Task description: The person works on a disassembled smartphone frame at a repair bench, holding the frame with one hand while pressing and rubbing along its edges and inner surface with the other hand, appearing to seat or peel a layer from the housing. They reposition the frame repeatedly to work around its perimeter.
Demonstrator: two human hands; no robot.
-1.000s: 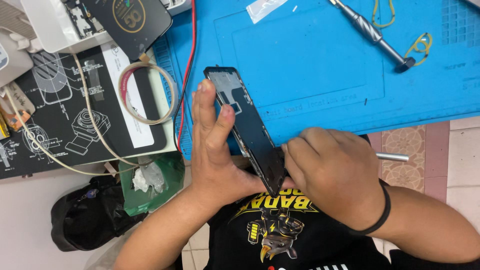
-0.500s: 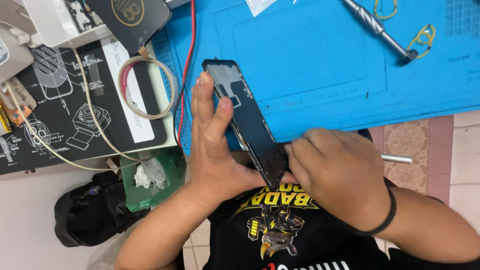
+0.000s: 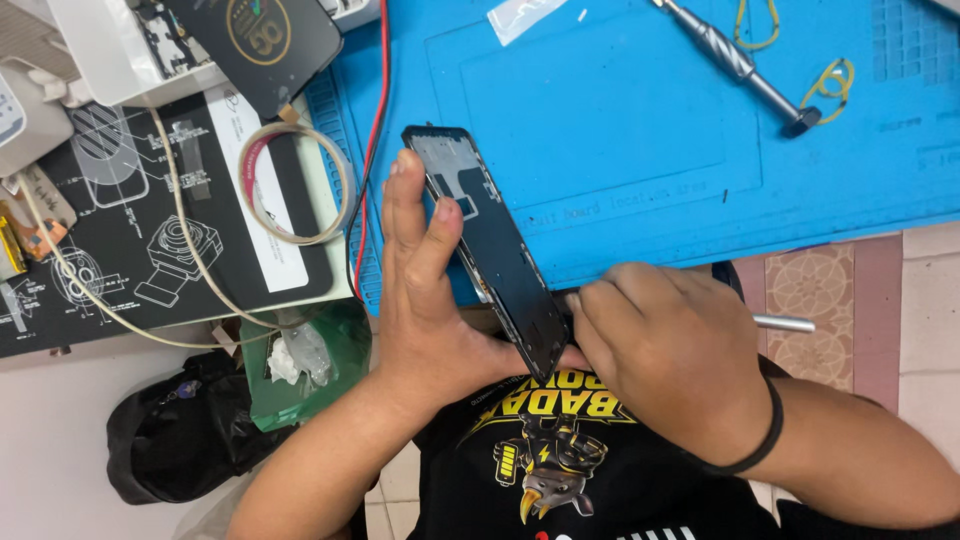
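A black phone frame [image 3: 490,245], its inside showing, is held tilted over the near edge of the blue work mat [image 3: 640,130]. My left hand [image 3: 425,290] supports it from the left, fingers stretched along its side. My right hand [image 3: 665,350] is curled around the frame's near end, and a metal tool shaft [image 3: 783,323] sticks out to the right of that hand. What the right fingertips do at the frame is hidden.
A screwdriver [image 3: 735,62] and yellow rubber bands [image 3: 830,82] lie at the mat's far side. A red wire [image 3: 370,150] runs along its left edge. To the left are a black printed mat [image 3: 130,250] with a tape ring [image 3: 297,185], and a green bag [image 3: 300,365].
The phone frame and both hands keep nearly the same pose; the view has shifted slightly, and the left fingers have moved a little along the frame's side.
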